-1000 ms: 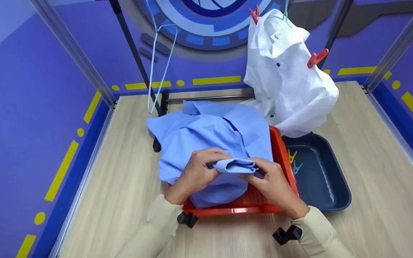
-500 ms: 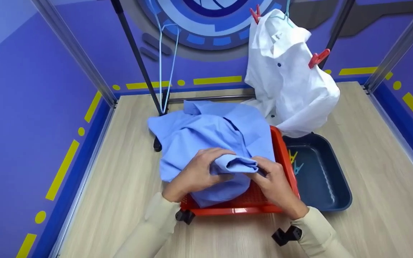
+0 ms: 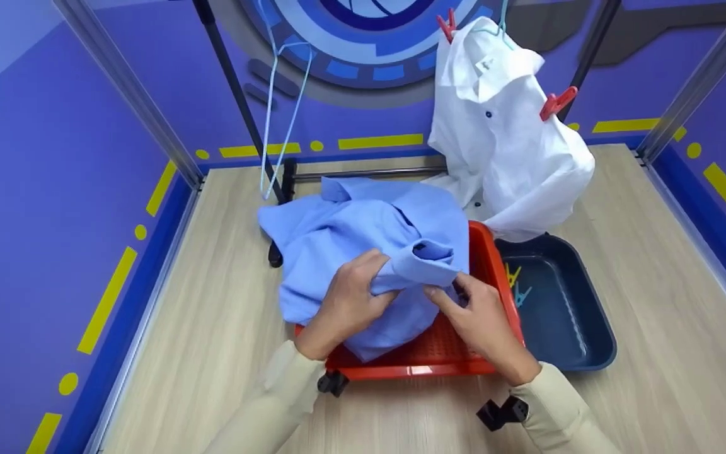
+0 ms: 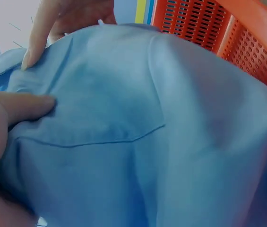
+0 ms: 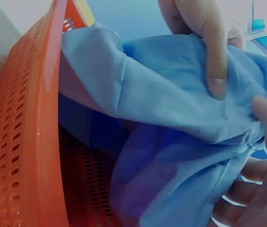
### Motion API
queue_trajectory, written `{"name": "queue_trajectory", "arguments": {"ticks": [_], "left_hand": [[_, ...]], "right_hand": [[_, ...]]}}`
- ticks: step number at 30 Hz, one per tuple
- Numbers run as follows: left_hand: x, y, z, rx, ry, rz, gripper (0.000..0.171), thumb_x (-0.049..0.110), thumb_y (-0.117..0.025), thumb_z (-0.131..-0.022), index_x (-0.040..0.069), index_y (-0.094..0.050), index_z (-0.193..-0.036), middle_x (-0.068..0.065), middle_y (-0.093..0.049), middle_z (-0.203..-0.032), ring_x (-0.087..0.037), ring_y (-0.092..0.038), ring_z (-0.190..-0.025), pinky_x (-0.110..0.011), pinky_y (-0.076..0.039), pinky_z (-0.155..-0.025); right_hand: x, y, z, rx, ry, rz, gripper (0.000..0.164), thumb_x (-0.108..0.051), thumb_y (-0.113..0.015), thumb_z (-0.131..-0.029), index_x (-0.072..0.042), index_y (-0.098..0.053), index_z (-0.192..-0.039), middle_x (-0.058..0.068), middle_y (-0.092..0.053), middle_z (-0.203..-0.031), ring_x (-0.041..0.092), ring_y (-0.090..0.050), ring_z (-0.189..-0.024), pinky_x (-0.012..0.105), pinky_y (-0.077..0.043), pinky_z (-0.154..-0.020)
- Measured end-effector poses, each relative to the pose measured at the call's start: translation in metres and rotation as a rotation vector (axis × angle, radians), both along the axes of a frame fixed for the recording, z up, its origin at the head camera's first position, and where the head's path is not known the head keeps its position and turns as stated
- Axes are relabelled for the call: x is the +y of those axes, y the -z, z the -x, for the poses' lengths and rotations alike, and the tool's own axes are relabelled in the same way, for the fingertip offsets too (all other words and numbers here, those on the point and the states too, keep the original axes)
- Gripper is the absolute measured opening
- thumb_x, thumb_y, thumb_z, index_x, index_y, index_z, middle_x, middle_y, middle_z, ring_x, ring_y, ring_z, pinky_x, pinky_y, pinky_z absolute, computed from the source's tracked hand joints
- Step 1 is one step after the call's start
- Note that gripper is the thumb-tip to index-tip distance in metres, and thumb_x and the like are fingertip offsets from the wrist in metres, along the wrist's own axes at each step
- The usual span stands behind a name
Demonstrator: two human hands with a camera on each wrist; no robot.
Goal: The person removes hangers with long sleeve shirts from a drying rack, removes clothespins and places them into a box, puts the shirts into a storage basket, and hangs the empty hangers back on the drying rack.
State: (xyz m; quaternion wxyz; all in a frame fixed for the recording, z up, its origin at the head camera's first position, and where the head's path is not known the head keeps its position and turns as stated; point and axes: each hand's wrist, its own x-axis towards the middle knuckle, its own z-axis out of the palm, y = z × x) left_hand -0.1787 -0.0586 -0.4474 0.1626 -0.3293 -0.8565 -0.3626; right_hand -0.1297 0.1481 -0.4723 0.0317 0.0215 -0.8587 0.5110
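A light blue shirt (image 3: 338,227) lies heaped over a red plastic basket (image 3: 426,370). A tube-like end of it, with a dark opening facing away, is raised between my hands. My left hand (image 3: 351,296) grips this part from the left, thumb toward me, fingers behind the cloth. On the other side, my right hand (image 3: 478,318) pinches its edge near the opening between thumb and fingers. The left wrist view shows a stitched seam across the cloth (image 4: 100,104). In the right wrist view, the cloth (image 5: 171,90) drapes down inside the basket wall (image 5: 48,142).
Behind on the right hangs a white shirt (image 3: 501,139) with red clothespins (image 3: 558,103). A bare light blue hanger (image 3: 287,113) hangs at the left, near a black rack pole (image 3: 237,94). Right of the basket sits a dark bin (image 3: 561,302) holding yellow and blue clothespins (image 3: 520,295).
The tube-like end has tipped up and away from me, its opening now higher. My left hand loosened on the cloth, then gripped again. The bare hanger swung right and back.
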Motion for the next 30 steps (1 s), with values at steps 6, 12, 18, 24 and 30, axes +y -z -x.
{"name": "queue_trajectory", "arguments": {"ticks": [6,12,18,24,30], "left_hand": [[0.011,-0.005,-0.001,0.111,-0.062,-0.104,0.019,0.006,-0.074,-0.076,0.007,-0.064,-0.093,-0.003,-0.062,-0.083,-0.015,-0.058,-0.073,-0.03,-0.051,-0.068],[0.023,-0.004,-0.003,0.189,-0.161,-0.173,0.023,0.003,-0.074,-0.073,0.008,-0.063,-0.092,-0.003,-0.062,-0.083,-0.015,-0.061,-0.075,-0.031,-0.052,-0.069],[0.034,-0.002,-0.007,0.141,-0.214,-0.237,0.029,0.004,-0.075,-0.072,0.008,-0.062,-0.098,-0.002,-0.064,-0.091,-0.015,-0.064,-0.084,-0.031,-0.053,-0.077],[0.042,-0.002,-0.012,0.076,-0.217,-0.263,0.036,0.004,-0.072,-0.072,0.007,-0.06,-0.105,-0.004,-0.066,-0.097,-0.016,-0.064,-0.09,-0.033,-0.053,-0.081],[0.041,-0.002,-0.015,0.019,-0.146,-0.18,0.051,0.011,-0.073,-0.073,0.009,-0.055,-0.12,-0.005,-0.063,-0.11,-0.016,-0.062,-0.098,-0.034,-0.053,-0.084]], "right_hand": [[-0.003,0.0,0.002,-0.036,-0.069,-0.004,0.051,-0.054,-0.067,-0.085,-0.031,-0.057,-0.13,-0.009,-0.065,-0.122,0.012,-0.063,-0.109,0.039,-0.053,-0.094],[-0.01,-0.005,0.007,-0.078,-0.028,0.09,0.03,-0.041,-0.058,-0.095,-0.018,-0.066,-0.113,0.002,-0.066,-0.083,0.017,-0.062,-0.078,0.026,-0.052,-0.068],[-0.021,-0.016,0.014,-0.101,0.053,0.282,0.024,-0.024,-0.051,-0.101,-0.006,-0.064,-0.092,0.007,-0.061,-0.076,0.016,-0.06,-0.066,0.029,-0.053,-0.062],[-0.028,-0.022,0.01,-0.097,-0.029,0.493,0.036,-0.018,-0.048,-0.101,-0.005,-0.053,-0.134,0.012,-0.062,-0.126,0.02,-0.067,-0.1,0.035,-0.058,-0.08],[-0.027,-0.02,0.006,-0.095,-0.129,0.475,0.064,-0.02,-0.061,-0.094,-0.015,-0.028,-0.149,0.002,-0.039,-0.15,0.019,-0.043,-0.135,0.043,-0.032,-0.115]]}}
